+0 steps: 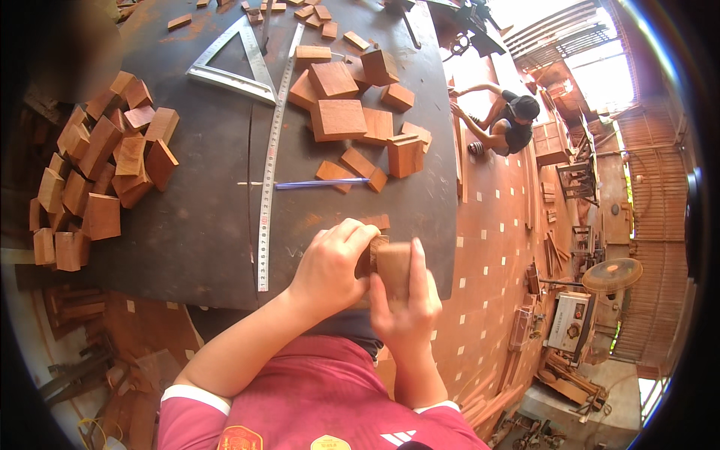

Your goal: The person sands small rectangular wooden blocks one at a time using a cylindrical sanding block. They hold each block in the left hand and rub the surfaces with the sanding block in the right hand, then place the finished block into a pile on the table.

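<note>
Close to the table's near edge, my left hand [330, 262] is closed around a reddish-brown wooden block [379, 244], which its fingers mostly hide. My right hand [405, 311] grips a paler brown block [393, 268] between thumb and fingers, pressed side by side against the first one. That hand is slightly blurred. Just beyond my hands lies a small wood piece [381, 221]. Farther off, a blue pen [322, 183] rests across the dark table [210, 232], its tip end by a long steel ruler [266, 187].
Several wooden blocks [337, 120] lie scattered beyond the pen. A metal set square [232, 85] sits at the ruler's far end. Curved blocks [101, 150] are heaped on the left. Past the table's right edge, a person [517, 124] works above the tiled floor [487, 247], with a fan [611, 275] farther right.
</note>
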A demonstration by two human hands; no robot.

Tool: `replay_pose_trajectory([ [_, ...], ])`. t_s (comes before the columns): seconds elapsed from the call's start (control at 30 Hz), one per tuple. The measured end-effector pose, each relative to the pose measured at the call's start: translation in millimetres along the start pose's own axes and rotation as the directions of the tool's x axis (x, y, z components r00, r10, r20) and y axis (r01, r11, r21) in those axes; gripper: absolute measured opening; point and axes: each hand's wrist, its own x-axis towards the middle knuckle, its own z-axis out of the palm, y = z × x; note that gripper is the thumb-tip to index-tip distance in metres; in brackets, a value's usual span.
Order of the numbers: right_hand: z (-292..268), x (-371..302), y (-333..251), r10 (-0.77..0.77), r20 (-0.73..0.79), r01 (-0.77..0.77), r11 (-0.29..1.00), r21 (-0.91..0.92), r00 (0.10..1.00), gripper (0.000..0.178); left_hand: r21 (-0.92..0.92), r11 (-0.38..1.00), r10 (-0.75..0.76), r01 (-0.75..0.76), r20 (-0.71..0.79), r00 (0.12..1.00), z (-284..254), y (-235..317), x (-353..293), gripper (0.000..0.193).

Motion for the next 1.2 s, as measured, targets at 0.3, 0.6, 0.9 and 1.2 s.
replay_pose_trajectory([
  [0.3, 6.5, 19.1, 10.7, 0.098, -0.04, -0.093, 0.99, 0.103, 0.994, 0.074, 0.019, 1.0, -0.016, 0.016, 0.025, 1.0, 1.2, 0.7, -1.6, 0.057],
  [0.6, -2.2, 10.5, 10.0, -0.023, -0.014, 0.022, 1.0, -0.009, 1.0, 0.072, 0.039, 0.999, 0.014, -0.015, 0.013, 1.0, 4.0, 2.0, -1.5, 0.059],
  [0.9, -17.3, -15.1, 11.9, 0.043, 0.007, -0.043, 0.999, 0.012, 0.999, 0.072, 0.044, 0.999, 0.006, -0.007, 0.02, 1.0, 4.7, 3.8, 0.9, 0.058],
  [1.2, -13.0, -17.4, 21.3, 0.08, -0.005, -0.08, 0.995, 0.063, 0.997, 0.076, 0.029, 0.999, 0.025, -0.026, 0.013, 1.0, 6.0, 4.1, 0.2, 0.057],
])
